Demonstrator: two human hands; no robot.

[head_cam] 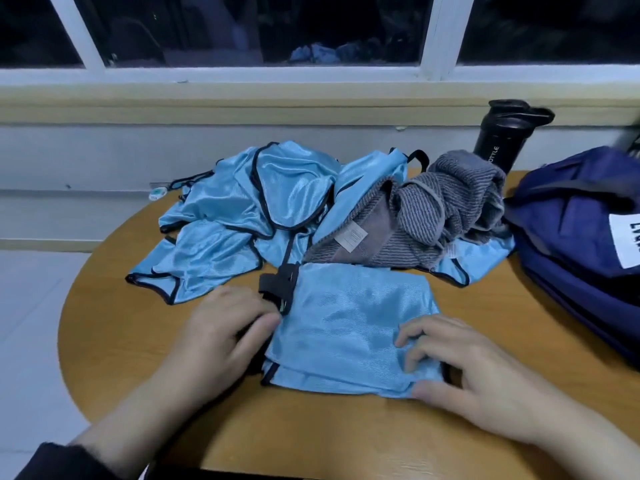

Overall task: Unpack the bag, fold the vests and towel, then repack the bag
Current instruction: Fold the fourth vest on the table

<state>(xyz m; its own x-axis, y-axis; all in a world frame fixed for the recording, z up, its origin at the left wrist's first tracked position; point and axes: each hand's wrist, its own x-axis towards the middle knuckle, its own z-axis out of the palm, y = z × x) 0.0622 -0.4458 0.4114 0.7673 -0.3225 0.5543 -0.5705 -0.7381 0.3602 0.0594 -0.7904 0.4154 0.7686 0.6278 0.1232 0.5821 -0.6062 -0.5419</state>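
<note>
A light blue vest (346, 327), folded into a rough rectangle, lies on the round wooden table (311, 434) in front of me. My left hand (221, 337) rests on its left edge, fingers over the black trim and strap. My right hand (474, 368) presses on its right front corner with fingers slightly bent. Behind it lies a heap of unfolded blue vests (242, 209) with black edging. A crumpled grey ribbed towel (433, 216) sits on the heap's right side. The navy bag (581, 244) lies at the table's right edge.
A black bottle (498, 136) stands at the back right, behind the towel. A small round white-and-green object (157, 192) lies at the table's back left edge. A wall and window sill (242, 95) run close behind the table. Pale floor shows at left.
</note>
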